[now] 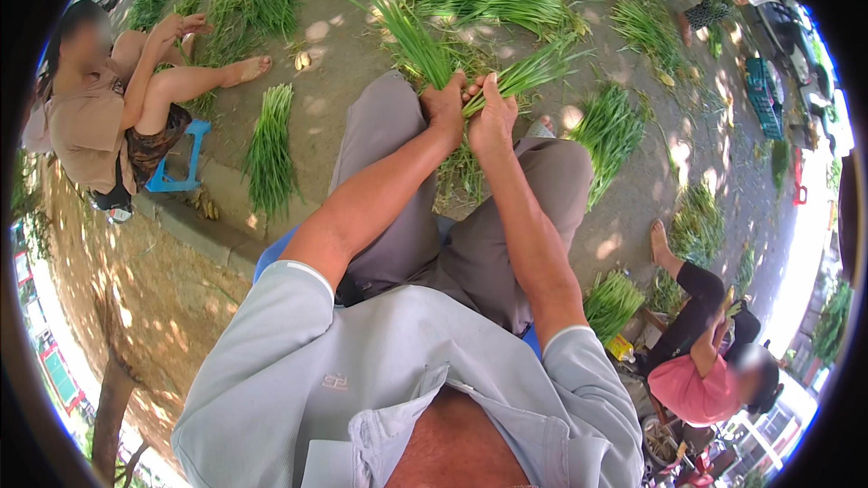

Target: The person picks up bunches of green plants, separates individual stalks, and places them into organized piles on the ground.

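Three other people (99, 117), one blue stool (181, 163), two hands (470, 108) on greens

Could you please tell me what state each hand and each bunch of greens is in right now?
left hand: closed on green stalks
right hand: closed on green stalks
green stalks: held, fanning upward
loose bunch: lying flat on ground
blue stool: upright, someone seated on it

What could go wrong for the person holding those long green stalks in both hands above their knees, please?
1. The left hand and right hand grip the green stalks close together, and the leaves fan apart; loose stalks might slip out onto the dirt ground.
2. Dropped stalks could mix with the trimmings between the knees.
3. A hard squeeze or twist may bruise or snap the thin leaves.
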Demonstrator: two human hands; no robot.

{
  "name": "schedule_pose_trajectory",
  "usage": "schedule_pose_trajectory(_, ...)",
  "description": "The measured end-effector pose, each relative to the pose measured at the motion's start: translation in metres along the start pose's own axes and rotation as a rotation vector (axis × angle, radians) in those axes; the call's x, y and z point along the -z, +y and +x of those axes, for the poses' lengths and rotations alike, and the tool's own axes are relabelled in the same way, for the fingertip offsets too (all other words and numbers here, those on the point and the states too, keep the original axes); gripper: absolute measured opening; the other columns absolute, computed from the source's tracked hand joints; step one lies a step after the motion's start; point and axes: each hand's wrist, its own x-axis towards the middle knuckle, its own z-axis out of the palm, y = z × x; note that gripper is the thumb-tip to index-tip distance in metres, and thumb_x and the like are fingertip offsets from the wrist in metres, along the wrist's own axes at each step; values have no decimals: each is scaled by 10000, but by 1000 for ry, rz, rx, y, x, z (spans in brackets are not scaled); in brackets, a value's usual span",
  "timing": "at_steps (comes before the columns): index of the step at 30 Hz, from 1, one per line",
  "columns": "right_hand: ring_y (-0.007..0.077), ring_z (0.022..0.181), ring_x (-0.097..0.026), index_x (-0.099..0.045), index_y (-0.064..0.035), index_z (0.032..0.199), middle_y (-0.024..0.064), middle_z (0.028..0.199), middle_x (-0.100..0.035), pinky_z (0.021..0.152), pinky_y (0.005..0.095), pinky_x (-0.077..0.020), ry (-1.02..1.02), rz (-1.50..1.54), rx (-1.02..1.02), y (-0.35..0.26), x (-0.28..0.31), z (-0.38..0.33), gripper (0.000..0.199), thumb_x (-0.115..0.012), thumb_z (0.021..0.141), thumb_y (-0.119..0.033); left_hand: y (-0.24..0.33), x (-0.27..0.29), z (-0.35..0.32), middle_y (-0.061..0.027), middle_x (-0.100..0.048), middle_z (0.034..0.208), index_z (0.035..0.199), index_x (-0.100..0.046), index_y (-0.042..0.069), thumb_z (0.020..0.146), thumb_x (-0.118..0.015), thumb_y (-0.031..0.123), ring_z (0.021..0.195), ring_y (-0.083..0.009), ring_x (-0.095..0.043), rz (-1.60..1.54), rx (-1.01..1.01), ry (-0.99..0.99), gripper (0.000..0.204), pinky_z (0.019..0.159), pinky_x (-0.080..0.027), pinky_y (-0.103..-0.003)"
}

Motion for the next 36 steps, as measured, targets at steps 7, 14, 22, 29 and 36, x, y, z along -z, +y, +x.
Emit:
schedule_pose_trajectory(7,157,657,-509,-534,-61,958,50,843,-590,566,301,-437,-2,60,-99,-5,11,8,127,-565,1017,-170,6,-3,-8,-34,-586,619,767,-618,38,877,-703,156,501,-130,-501,111,42,-168,183,481,-392,-308)
schedule_pose_trajectory(14,84,534,-409,-521,-78,947,17,750,-527,426,233,-292,3,-220,-250,-40,12,0,230,-543,1026,-293,13,9,5,-80,-646,727,824,-661,7,817,-771,241,435,-144,-494,276,19,-360,259,407,-352,-301)
schedule_pose_trajectory(22,63,481,-360,-544,-36,1013,-3,696,-489,408,230,-266,66,-400,-279,-63,23,-15,474,-439,1033,-498,11,12,10,-9,-588,698,896,-684,49,850,-759,249,482,-117,-486,323,64,-426,219,435,-376,-284)
schedule_pose_trajectory(29,57,499,-369,-548,-8,1059,2,707,-506,402,219,-287,126,-344,-114,-133,38,-9,459,-402,1058,-443,10,20,21,-3,-577,692,901,-674,74,850,-765,221,470,-112,-491,360,193,-422,180,432,-394,-288)
schedule_pose_trajectory(36,72,513,-389,-553,16,1077,34,750,-520,402,220,-323,320,-258,107,-216,134,13,430,-446,1056,-401,3,20,25,-7,-579,691,891,-653,66,861,-755,214,467,-89,-489,515,174,-477,182,411,-386,-273)
